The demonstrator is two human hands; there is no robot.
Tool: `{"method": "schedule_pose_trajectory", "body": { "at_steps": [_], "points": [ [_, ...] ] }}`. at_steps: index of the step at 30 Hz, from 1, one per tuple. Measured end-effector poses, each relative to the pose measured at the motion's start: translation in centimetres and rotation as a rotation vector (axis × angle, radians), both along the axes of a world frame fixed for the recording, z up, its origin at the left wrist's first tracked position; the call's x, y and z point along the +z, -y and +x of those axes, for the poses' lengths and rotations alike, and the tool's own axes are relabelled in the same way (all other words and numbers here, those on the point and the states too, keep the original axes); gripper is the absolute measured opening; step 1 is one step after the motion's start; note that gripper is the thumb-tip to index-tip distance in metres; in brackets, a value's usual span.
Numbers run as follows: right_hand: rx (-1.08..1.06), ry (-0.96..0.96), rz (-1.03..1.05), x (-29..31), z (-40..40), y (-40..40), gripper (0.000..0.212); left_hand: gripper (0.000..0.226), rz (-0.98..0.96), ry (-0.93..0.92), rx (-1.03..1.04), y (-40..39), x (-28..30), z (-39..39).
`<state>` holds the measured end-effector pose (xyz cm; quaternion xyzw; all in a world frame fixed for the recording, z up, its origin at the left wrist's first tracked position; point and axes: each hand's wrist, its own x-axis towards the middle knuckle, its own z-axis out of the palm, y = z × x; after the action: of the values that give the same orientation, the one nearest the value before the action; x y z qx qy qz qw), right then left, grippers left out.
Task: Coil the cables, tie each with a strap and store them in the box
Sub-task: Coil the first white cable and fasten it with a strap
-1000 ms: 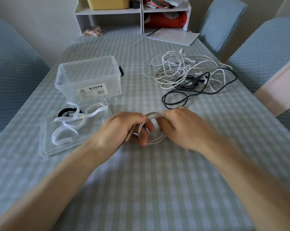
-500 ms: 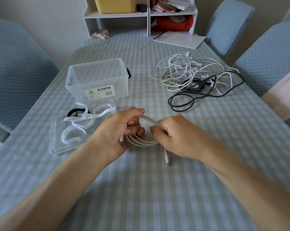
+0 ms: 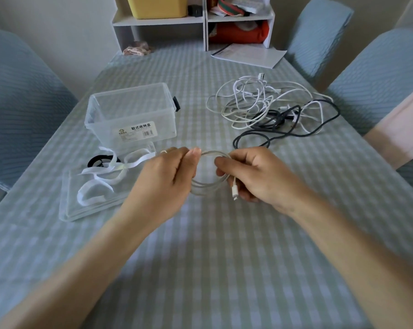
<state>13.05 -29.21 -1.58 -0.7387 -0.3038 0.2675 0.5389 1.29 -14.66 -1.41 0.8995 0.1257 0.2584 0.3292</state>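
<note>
A white cable coil [image 3: 209,186] hangs between both hands above the table's middle. My left hand [image 3: 167,176] grips its left side, and my right hand [image 3: 255,176] pinches its right side, with the white plug end [image 3: 235,192] hanging below the fingers. The clear plastic box [image 3: 132,115] stands open at the left. In front of it lies the clear lid [image 3: 91,198] holding white straps [image 3: 105,176] and a black strap [image 3: 97,160]. A tangle of white and black cables [image 3: 271,110] lies at the right.
A white shelf unit [image 3: 196,20] with a yellow bin stands at the table's far end, papers [image 3: 248,54] beside it. Blue-covered chairs [image 3: 376,74] stand on both sides. Checked cloth covers the table [image 3: 200,257].
The hands have drawn slightly apart and lifted the coil, opening it into a rounder loop. The plug end now hangs free under my right hand.
</note>
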Motion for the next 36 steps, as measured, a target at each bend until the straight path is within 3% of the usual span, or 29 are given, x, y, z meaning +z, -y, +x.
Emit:
{"method": "schedule_pose_trajectory", "body": {
  "at_steps": [3,7,12,14,18,23,27,30,33,36],
  "points": [
    [-0.052,0.049,0.060,-0.3,-0.1,-0.2,0.030,0.058,-0.020,-0.047,-0.070,0.4,0.1,-0.2],
    [-0.114,0.149,0.144,-0.6,-0.8,-0.2,0.034,0.053,-0.192,0.002,-0.068,0.6,0.0,-0.1],
    [-0.159,0.416,0.233,-1.1,-1.8,-0.8,0.048,0.048,-0.576,0.057,0.007,1.3,0.1,0.3],
    [-0.183,0.341,0.243,-1.1,-1.9,-0.9,0.046,0.048,-0.712,0.068,-0.007,1.5,0.0,0.2],
    [-0.253,0.146,0.259,-1.2,-2.4,-1.2,0.043,0.057,-0.710,0.096,-0.002,2.0,-0.5,0.6],
    [-0.265,0.154,0.277,-1.3,-2.7,-1.5,0.047,0.045,-0.813,0.100,-0.039,2.4,-0.4,0.8],
    [-0.216,0.178,0.233,-1.1,-2.9,-1.5,0.050,0.040,-1.063,0.139,-0.014,1.9,0.0,0.6],
    [-0.259,0.076,0.234,-1.1,-2.7,-1.9,0.045,0.040,-1.195,0.108,-0.018,1.9,-0.1,0.6],
    [-0.241,-0.047,0.219,-1.0,-2.4,-1.8,0.037,0.045,-1.125,0.101,0.014,1.9,-0.3,1.1],
    [-0.061,-0.028,0.085,-1.0,-1.7,-1.5,0.038,0.046,-1.012,0.067,0.065,1.4,-0.2,1.3]
  ]
}}
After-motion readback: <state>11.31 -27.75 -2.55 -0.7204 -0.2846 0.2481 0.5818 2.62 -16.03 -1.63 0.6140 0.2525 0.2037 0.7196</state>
